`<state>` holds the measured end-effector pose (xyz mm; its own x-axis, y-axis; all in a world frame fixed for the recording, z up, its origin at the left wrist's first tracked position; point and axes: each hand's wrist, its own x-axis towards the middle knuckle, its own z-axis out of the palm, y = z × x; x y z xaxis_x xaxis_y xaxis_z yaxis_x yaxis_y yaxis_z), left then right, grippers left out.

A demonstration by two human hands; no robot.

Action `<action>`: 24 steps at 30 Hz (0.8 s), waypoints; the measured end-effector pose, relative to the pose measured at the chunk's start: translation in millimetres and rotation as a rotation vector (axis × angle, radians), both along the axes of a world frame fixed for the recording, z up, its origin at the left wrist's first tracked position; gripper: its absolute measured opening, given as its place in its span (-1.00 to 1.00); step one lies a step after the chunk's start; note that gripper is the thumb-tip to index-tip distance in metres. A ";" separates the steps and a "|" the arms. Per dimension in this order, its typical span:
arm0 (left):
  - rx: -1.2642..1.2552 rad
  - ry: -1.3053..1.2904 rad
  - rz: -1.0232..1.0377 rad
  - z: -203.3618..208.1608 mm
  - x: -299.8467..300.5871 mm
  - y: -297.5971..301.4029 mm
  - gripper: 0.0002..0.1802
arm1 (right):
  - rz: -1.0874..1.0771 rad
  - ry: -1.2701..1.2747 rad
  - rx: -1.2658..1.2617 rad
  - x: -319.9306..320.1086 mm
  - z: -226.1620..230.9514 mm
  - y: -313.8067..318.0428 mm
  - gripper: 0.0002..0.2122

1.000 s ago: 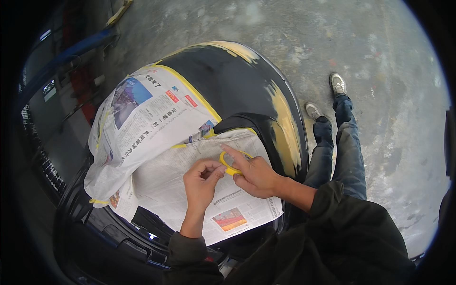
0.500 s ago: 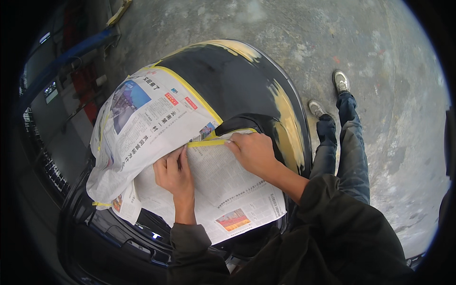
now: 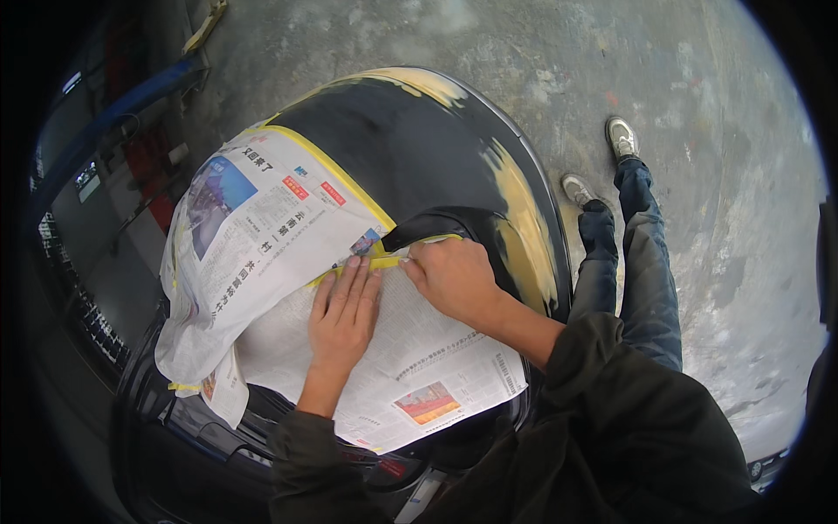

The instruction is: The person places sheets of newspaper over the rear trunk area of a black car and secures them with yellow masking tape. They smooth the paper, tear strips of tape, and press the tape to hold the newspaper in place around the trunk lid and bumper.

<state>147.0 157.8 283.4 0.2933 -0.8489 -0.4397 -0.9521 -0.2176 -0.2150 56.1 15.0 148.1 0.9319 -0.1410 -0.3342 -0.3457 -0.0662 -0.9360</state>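
Observation:
My left hand lies on a sheet of newspaper, its fingers stretched out and pressed near the sheet's taped upper edge. Along that edge runs a strip of yellow masking tape. My right hand is closed, thumb and fingers pinching the taped edge just right of the left fingertips. A second newspaper sheet, bordered by yellow tape, covers the left of a curved black car body panel. Under my right fingers, the exact grip is hidden.
Tan filler patches mark the panel's right and far edges. Two legs in jeans stand right of the panel on a grey concrete floor. A blue bar and dark equipment lie at the far left.
My left hand has gone from curled fingers at the tape to flat fingers on the newspaper, slightly right. My right hand has shifted slightly left, still pinching the taped edge.

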 end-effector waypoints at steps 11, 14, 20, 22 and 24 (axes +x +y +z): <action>0.131 -0.071 -0.085 1.4 9.0 12.9 -0.54 | 0.338 -0.045 0.451 32.2 -35.8 -72.4 -0.75; 0.141 -0.076 -0.084 2.9 9.5 12.7 -0.54 | 0.442 0.173 0.500 25.7 -35.5 -101.2 -0.73; 0.154 -0.130 -0.131 4.1 9.0 2.5 -0.69 | 0.285 0.102 -0.096 -2.1 -44.2 -29.6 -0.79; 0.178 -0.055 -0.124 2.1 8.1 7.1 -0.60 | 0.214 0.111 -0.130 -4.0 -42.3 -19.7 -0.80; 0.232 0.041 -0.104 0.2 8.1 3.7 -0.54 | 0.168 0.109 -0.142 -4.5 -43.3 -14.9 -0.80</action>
<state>155.1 161.5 283.6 0.1872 -0.7489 -0.6357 -0.9758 -0.0671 -0.2082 51.6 0.1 104.9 0.9058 -0.0399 -0.4218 -0.4170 -0.2597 -0.8710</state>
